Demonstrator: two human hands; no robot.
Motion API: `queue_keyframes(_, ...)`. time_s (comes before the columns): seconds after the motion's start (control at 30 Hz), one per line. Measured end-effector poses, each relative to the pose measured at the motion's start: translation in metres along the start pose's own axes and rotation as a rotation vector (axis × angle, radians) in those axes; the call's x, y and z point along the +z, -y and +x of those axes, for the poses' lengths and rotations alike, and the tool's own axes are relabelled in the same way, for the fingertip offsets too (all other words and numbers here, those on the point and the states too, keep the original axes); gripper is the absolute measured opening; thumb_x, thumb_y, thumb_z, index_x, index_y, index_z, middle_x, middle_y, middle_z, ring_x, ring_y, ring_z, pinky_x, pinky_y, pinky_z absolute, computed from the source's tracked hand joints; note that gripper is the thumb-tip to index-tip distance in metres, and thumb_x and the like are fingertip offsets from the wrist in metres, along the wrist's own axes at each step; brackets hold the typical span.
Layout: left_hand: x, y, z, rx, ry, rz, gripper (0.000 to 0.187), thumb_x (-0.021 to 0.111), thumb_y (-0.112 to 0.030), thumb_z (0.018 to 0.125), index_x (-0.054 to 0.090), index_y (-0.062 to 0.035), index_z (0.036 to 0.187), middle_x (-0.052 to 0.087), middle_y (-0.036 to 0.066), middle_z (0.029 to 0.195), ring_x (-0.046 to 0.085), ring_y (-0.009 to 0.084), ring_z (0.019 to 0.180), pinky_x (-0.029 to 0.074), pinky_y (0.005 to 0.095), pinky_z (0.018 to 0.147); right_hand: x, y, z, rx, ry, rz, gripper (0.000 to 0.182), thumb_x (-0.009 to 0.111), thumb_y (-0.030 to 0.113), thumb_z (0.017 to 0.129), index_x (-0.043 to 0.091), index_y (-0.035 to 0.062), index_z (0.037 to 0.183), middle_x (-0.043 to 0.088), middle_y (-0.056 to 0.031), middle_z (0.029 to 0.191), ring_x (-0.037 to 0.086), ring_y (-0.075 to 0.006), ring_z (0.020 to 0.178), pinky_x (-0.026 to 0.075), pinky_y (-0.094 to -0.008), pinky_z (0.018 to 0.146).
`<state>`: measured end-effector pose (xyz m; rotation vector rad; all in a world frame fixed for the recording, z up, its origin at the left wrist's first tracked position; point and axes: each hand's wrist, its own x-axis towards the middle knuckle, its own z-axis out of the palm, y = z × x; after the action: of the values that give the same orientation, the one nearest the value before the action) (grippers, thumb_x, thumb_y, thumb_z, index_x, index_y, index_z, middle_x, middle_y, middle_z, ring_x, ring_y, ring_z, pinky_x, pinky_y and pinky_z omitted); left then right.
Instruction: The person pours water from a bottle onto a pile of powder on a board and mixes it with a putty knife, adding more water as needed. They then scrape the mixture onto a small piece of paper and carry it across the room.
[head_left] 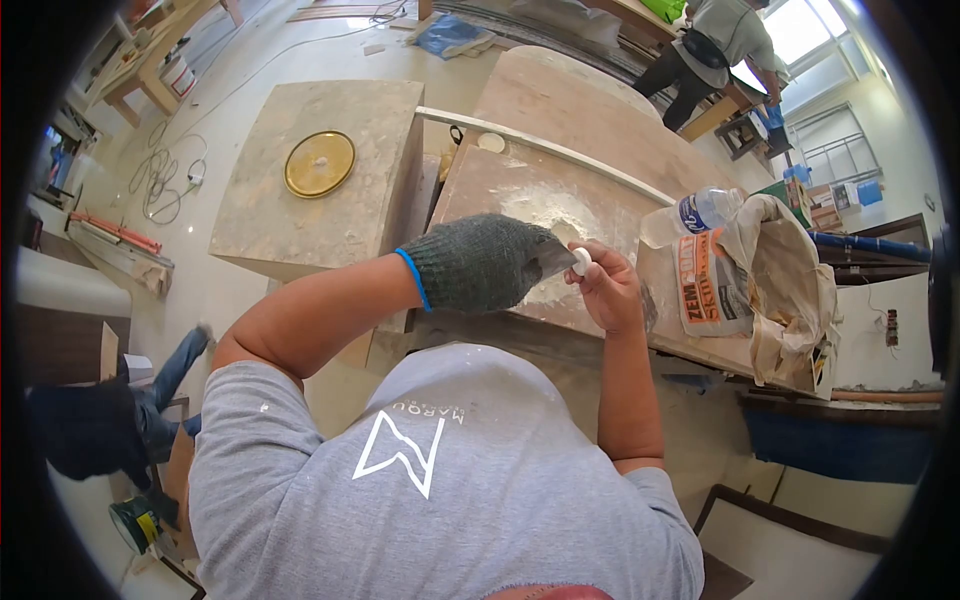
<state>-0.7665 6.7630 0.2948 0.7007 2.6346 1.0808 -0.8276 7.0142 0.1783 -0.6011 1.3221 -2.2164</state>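
Note:
My left hand wears a dark grey knitted glove with a blue cuff. It is closed around a thin grey blade-like piece, whose far end points toward my right hand; its exact kind cannot be made out. My bare right hand pinches a small white round piece like a cap, right at the tip of the grey piece. Both hands meet above the near edge of a wooden board. Under and behind them, a patch of white powder is spread over the board.
Right of my hands lie a plastic bottle and an opened bag with orange print. A yellow round lid lies on a box-like stand. A long strip crosses the board. Other people are at the back right and left.

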Motion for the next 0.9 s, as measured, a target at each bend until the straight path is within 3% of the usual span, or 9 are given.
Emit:
queue_keyframes(0.13, 0.005, 0.020, 0.005, 0.032, 0.012, -0.067, 0.029, 0.055, -0.020, 0.093, 0.066, -0.0080, 0.117, 0.070, 0.020, 0.095, 0.069, 0.0360, 0.090, 0.054, 0.0451, 0.080, 0.001, 0.003, -0.002, -0.006, -0.016, -0.096, 0.038, 0.073, 0.021, 0.092, 0.067, -0.0065, 0.118, 0.062, -0.0056, 0.101, 0.062, -0.0139, 0.086, 0.052, -0.0277, 0.076)
queue_keyframes(0.23, 0.006, 0.015, 0.005, -0.062, 0.016, -0.111, 0.029, 0.057, -0.017, 0.092, 0.066, -0.0088, 0.118, 0.070, 0.021, 0.094, 0.069, 0.0350, 0.089, 0.054, 0.0457, 0.078, 0.001, 0.005, -0.001, 0.026, -0.038, -0.050, 0.037, 0.073, 0.021, 0.092, 0.067, -0.0063, 0.116, 0.062, -0.0057, 0.101, 0.062, -0.0137, 0.083, 0.052, -0.0275, 0.075)
queue_keyframes(0.33, 0.012, 0.012, 0.002, 0.128, -0.028, 0.056, 0.030, 0.058, -0.013, 0.090, 0.065, -0.0088, 0.119, 0.070, 0.020, 0.091, 0.069, 0.0343, 0.087, 0.054, 0.0459, 0.077, -0.003, 0.002, 0.000, 0.091, -0.065, 0.038, 0.035, 0.073, 0.020, 0.092, 0.068, -0.0064, 0.115, 0.062, -0.0060, 0.101, 0.061, -0.0136, 0.081, 0.051, -0.0282, 0.073)
queue_keyframes(0.43, 0.010, 0.000, -0.003, 0.038, 0.033, 0.313, 0.034, 0.061, -0.007, 0.083, 0.065, -0.0084, 0.116, 0.069, 0.019, 0.093, 0.068, 0.0360, 0.090, 0.054, 0.0454, 0.078, -0.006, 0.001, 0.001, 0.122, -0.078, 0.014, 0.034, 0.074, 0.018, 0.091, 0.068, -0.0064, 0.113, 0.062, -0.0063, 0.099, 0.060, -0.0137, 0.080, 0.051, -0.0283, 0.072)
queue_keyframes(0.53, 0.012, 0.012, 0.003, 0.126, 0.028, 0.145, 0.030, 0.061, -0.009, 0.083, 0.067, -0.0071, 0.113, 0.070, 0.021, 0.093, 0.069, 0.0355, 0.089, 0.053, 0.0455, 0.077, -0.004, 0.004, 0.003, 0.077, -0.083, -0.066, 0.032, 0.075, 0.016, 0.090, 0.069, -0.0061, 0.112, 0.062, -0.0062, 0.097, 0.060, -0.0138, 0.080, 0.050, -0.0275, 0.071)
queue_keyframes(0.63, 0.002, 0.019, 0.009, -0.136, 0.062, -0.130, 0.032, 0.064, -0.018, 0.088, 0.067, -0.0077, 0.119, 0.071, 0.021, 0.101, 0.070, 0.0306, 0.086, 0.055, 0.0398, 0.079, 0.001, 0.004, 0.004, -0.003, -0.074, -0.073, 0.032, 0.076, 0.016, 0.089, 0.069, -0.0060, 0.111, 0.061, -0.0060, 0.095, 0.060, -0.0135, 0.080, 0.049, -0.0265, 0.070)
queue_keyframes(0.83, 0.008, 0.028, 0.005, -0.381, 0.081, -0.670, 0.039, 0.074, -0.018, 0.083, 0.067, -0.0010, 0.117, 0.072, 0.012, 0.102, 0.067, 0.0169, 0.087, 0.054, 0.0332, 0.082, 0.004, 0.005, 0.004, -0.112, -0.046, -0.184, 0.033, 0.076, 0.018, 0.089, 0.069, -0.0059, 0.110, 0.061, -0.0061, 0.097, 0.060, -0.0127, 0.080, 0.049, -0.0257, 0.071)
queue_keyframes(0.9, 0.012, 0.031, 0.003, -0.367, 0.057, -0.690, 0.038, 0.073, -0.024, 0.083, 0.068, -0.0003, 0.113, 0.072, 0.015, 0.098, 0.067, 0.0220, 0.087, 0.053, 0.0350, 0.081, 0.006, 0.008, 0.004, -0.126, -0.040, -0.176, 0.032, 0.075, 0.018, 0.090, 0.069, -0.0058, 0.110, 0.061, -0.0061, 0.097, 0.059, -0.0126, 0.081, 0.049, -0.0255, 0.071)
